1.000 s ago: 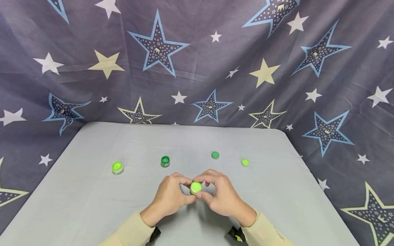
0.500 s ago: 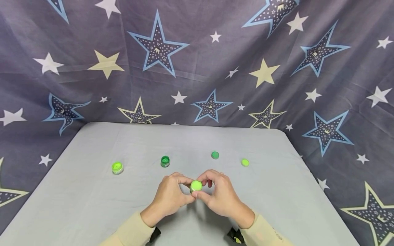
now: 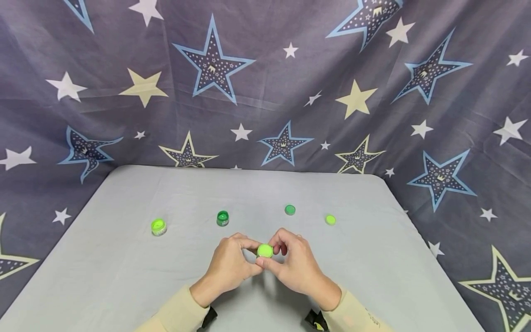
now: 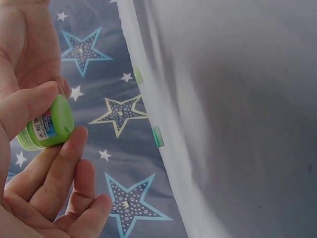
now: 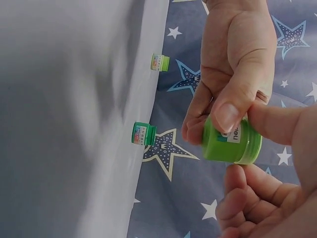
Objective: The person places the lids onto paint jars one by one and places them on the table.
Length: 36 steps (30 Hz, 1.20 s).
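A small light-green paint jar (image 3: 265,251) with its light-green lid (image 5: 251,148) on is held above the table, between both hands. My left hand (image 3: 229,262) grips the labelled body of the jar between thumb and fingers. Around the lid end, my right hand (image 3: 297,265) pinches with thumb and index finger. In the left wrist view the jar's printed label (image 4: 44,128) shows beside the left thumb. The right hand's other fingers are curled in, off the jar.
An open light-green jar (image 3: 158,227) stands at left on the grey table (image 3: 124,276), and an open dark-green jar (image 3: 222,218) nearer the middle. A dark-green lid (image 3: 290,210) and a light-green lid (image 3: 330,220) lie at right. A star-patterned curtain (image 3: 265,83) hangs behind.
My right hand has turned around the lid, its thumb moving left and its index finger right. The left hand stays nearly still on the jar. The things on the table have not moved.
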Motion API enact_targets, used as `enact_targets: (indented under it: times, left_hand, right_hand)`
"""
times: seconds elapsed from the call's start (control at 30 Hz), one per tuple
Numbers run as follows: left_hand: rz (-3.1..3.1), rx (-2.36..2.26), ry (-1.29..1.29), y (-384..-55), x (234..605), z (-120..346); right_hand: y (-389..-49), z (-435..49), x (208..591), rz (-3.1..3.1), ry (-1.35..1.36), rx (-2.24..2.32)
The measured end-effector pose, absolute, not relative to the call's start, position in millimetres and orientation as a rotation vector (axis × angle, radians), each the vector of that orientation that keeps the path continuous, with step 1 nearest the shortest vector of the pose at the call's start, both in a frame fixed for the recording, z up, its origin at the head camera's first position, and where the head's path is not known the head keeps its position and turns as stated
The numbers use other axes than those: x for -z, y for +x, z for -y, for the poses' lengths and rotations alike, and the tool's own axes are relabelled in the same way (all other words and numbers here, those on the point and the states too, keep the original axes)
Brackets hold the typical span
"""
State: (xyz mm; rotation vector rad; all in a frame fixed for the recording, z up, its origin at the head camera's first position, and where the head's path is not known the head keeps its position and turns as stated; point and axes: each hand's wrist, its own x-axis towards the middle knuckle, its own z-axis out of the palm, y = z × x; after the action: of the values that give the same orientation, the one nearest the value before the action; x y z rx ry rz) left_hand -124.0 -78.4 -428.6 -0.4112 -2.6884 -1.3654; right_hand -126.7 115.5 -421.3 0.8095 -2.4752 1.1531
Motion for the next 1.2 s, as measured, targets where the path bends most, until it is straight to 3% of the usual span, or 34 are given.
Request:
enact_targets:
  times: [0.6,1.2]
  left_hand:
    - [2.709,1.391,-0.459,-124.1,427.4,81.4]
    - [2.702,1.401,-0.446,-123.7,427.1,80.0]
  right_hand:
    - [-128.6,-124.4,413.7,2.519,0.985,-1.158]
    - [-126.7,-121.8,412.3,2.515,0.92,-1.142]
